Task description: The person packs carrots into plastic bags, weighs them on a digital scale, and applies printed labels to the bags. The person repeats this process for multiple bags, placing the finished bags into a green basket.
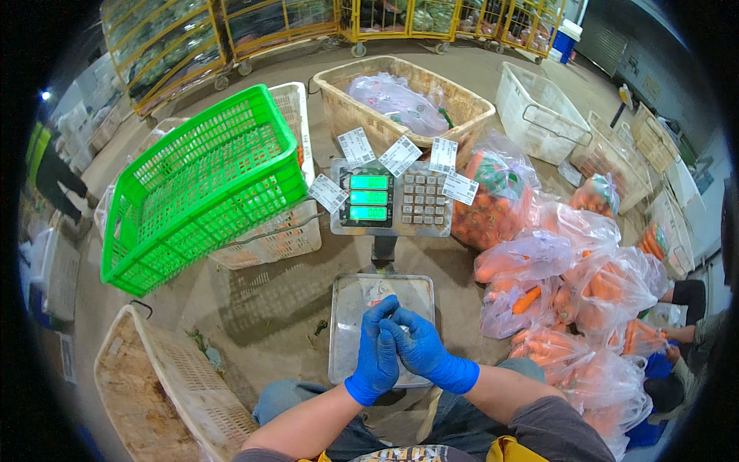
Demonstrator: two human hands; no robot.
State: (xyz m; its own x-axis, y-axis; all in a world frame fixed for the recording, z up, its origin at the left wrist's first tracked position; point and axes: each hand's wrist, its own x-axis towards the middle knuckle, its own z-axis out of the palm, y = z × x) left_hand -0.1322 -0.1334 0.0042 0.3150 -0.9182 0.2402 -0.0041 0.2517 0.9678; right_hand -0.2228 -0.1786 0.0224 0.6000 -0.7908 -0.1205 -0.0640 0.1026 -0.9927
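Observation:
My left hand [376, 352] and my right hand [418, 349], both in blue gloves, are brought together over the metal platform [424, 289] of a scale. Their fingers touch and curl inward; a small pale bit shows between them, and I cannot tell what it is. Beyond the platform stands the scale's display and keypad unit [398, 226], its three green readouts lit. Several printed labels [400, 155] are stuck along its top edge and corners. To the right lie several clear plastic bags of carrots [618, 289].
An empty green plastic crate [202, 190] rests tilted on white crates [277, 242] at left. A worn crate [190, 392] stands lower left. A tub [473, 110] with bagged goods is behind the scale. Yellow cage trolleys [277, 43] line the back. Another person's hands [672, 343] are at far right.

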